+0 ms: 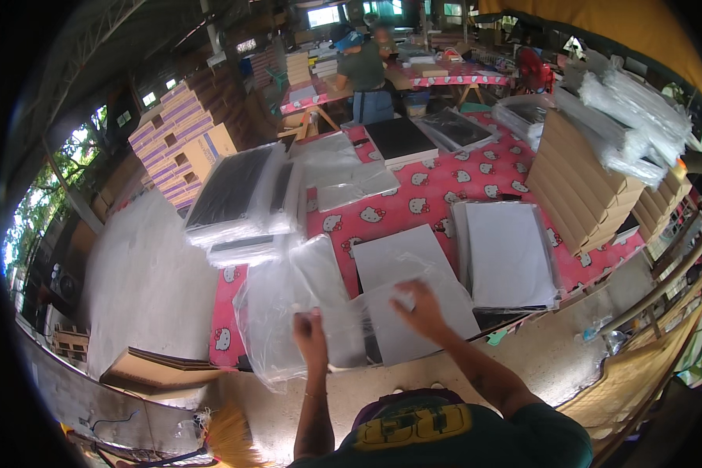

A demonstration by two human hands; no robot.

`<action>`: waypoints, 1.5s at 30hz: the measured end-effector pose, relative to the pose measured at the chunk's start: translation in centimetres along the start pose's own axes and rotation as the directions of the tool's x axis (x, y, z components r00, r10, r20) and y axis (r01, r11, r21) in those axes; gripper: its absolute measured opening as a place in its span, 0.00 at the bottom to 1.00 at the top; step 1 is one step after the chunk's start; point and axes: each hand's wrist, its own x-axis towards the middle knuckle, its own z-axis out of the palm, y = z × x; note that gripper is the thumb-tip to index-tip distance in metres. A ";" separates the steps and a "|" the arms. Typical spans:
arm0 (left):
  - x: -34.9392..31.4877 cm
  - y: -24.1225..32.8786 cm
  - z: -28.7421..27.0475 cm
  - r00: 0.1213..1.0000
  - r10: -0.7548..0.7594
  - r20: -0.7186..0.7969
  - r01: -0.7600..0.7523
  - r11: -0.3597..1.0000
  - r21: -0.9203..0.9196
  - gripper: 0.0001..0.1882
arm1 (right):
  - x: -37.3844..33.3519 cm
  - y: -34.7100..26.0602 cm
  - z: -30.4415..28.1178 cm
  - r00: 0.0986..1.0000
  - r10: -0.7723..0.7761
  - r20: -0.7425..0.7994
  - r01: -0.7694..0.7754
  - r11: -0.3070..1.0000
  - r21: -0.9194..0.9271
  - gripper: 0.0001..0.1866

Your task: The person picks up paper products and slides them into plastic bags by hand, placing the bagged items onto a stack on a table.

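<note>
At the table's near edge, my left hand (310, 337) is closed on the edge of a clear plastic bag (277, 300). The crumpled plastic lies over a stack at the left and reaches toward the right. My right hand (421, 310) is over a flat board with a white-grey face (405, 249), its fingers bent and apart. Thin film covers the board's lower part beneath that hand. Black shows along the board's left edge. Just right of it lies a stack of white-faced panels in clear plastic (508, 253).
Bubble-wrapped black panels (238, 191) are piled at the left on the pink patterned table cover (421, 187). Brown cartons (577, 183) with plastic-wrapped packs on top stand right. A black-topped stack (400, 140) sits farther back. Another person (361, 74) stands beyond the table. A broom (230, 437) is lower left.
</note>
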 end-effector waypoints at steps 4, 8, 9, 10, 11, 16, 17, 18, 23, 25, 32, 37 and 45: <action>-4.1 6.4 6.1 0.918 0.004 0.397 0.091 0.971 -0.222 0.18 | -4.5 -1.9 3.4 0.808 0.260 0.529 -0.586 0.443 0.679 0.08; -4.4 5.7 5.8 0.925 -0.135 0.356 0.229 0.944 -0.237 0.19 | -4.2 -2.2 2.0 0.782 0.448 0.433 -0.554 0.182 0.813 0.08; -4.3 5.4 5.4 0.926 -0.143 0.350 0.223 0.954 -0.201 0.20 | -3.9 -2.7 1.2 0.756 0.493 0.430 -0.532 0.081 0.843 0.09; -4.1 5.2 4.9 0.927 -0.150 0.343 0.217 0.962 -0.165 0.20 | -3.8 -1.3 1.2 0.788 0.360 0.499 -0.484 -0.136 0.864 0.08; -4.0 5.3 4.7 0.923 -0.186 0.336 0.267 0.940 -0.212 0.20 | -3.8 1.1 0.7 0.826 0.220 0.519 -0.431 -0.347 0.833 0.08; -1.8 3.8 1.2 0.949 -0.239 0.208 0.292 0.913 -0.284 0.20 | -2.5 -1.2 -5.9 0.768 0.212 0.604 -0.444 -0.504 0.741 0.13; -1.4 3.8 -0.1 0.910 -0.308 0.278 0.361 0.917 -0.168 0.13 | -2.5 -2.3 -6.7 0.752 0.348 0.560 -0.473 -0.306 0.826 0.10; -1.0 3.9 -0.4 0.942 -0.226 0.248 0.278 0.940 -0.198 0.11 | -2.4 -1.9 -7.0 0.808 0.259 0.530 -0.551 0.011 0.834 0.08; 0.4 9.5 -0.2 0.812 0.348 0.468 -0.450 0.884 0.125 0.33 | -1.0 -4.3 -7.7 0.751 -0.213 0.625 -0.063 0.919 0.389 0.05; -0.4 11.2 1.0 0.662 0.301 0.686 -0.516 0.847 0.127 0.32 | -0.7 -7.1 -7.7 0.674 -0.262 0.691 -0.046 0.918 0.393 0.06; -0.7 10.6 1.4 0.450 0.035 0.892 0.106 0.990 -0.092 0.17 | -3.0 -4.4 -7.6 0.885 0.053 0.463 0.145 0.913 -0.382 0.11; -1.4 11.4 1.9 0.504 0.312 0.805 -0.609 0.790 0.075 0.14 | -3.1 -3.0 -9.5 0.936 0.003 0.353 0.113 0.945 -0.308 0.15; 0.2 6.4 1.0 0.738 0.297 0.605 -0.592 0.716 0.370 0.16 | -3.4 -3.4 -11.5 0.861 -0.107 0.498 0.087 0.994 0.063 0.21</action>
